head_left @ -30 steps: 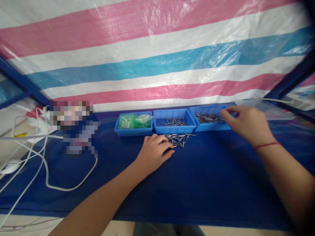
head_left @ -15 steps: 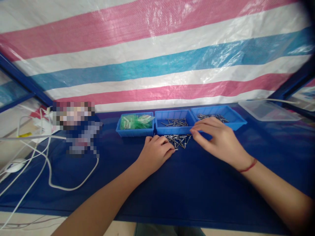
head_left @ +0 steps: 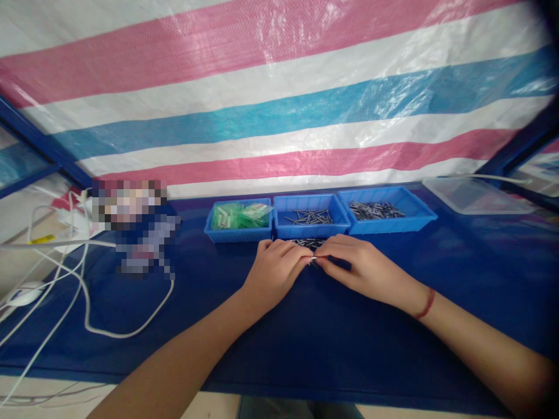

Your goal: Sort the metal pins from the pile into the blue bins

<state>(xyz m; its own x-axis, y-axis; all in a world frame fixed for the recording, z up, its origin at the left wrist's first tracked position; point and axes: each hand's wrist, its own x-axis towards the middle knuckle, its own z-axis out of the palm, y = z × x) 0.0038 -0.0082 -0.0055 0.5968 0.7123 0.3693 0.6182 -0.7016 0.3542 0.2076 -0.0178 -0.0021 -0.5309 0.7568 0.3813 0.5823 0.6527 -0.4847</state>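
My left hand (head_left: 277, 270) rests low over the blue table, thumb and forefinger pinched on a small silvery metal fastener (head_left: 313, 257). From the other side, the thumb and fingertips of my right hand (head_left: 364, 265) close on the same piece, so both hands meet at it. Just behind the fingers lies a loose pile of thin metal fasteners (head_left: 301, 241), partly covered by my hands. Beyond the pile stands a blue bin (head_left: 312, 232) with more fasteners scattered inside. To its right, a wider blue bin (head_left: 417, 220) contains many grey metal fasteners.
On the left, another blue bin (head_left: 240, 235) contains green plastic packets (head_left: 238, 215). White cables (head_left: 113, 334) loop over the table's left side, near a blurred-out patch. A translucent plastic lid (head_left: 476, 198) lies back right. Behind everything hangs a striped sheet (head_left: 279, 110).
My right hand has moved left and down from beside the right bin, and its fingertips now touch the fastener at my left fingers. My left hand has hardly moved.
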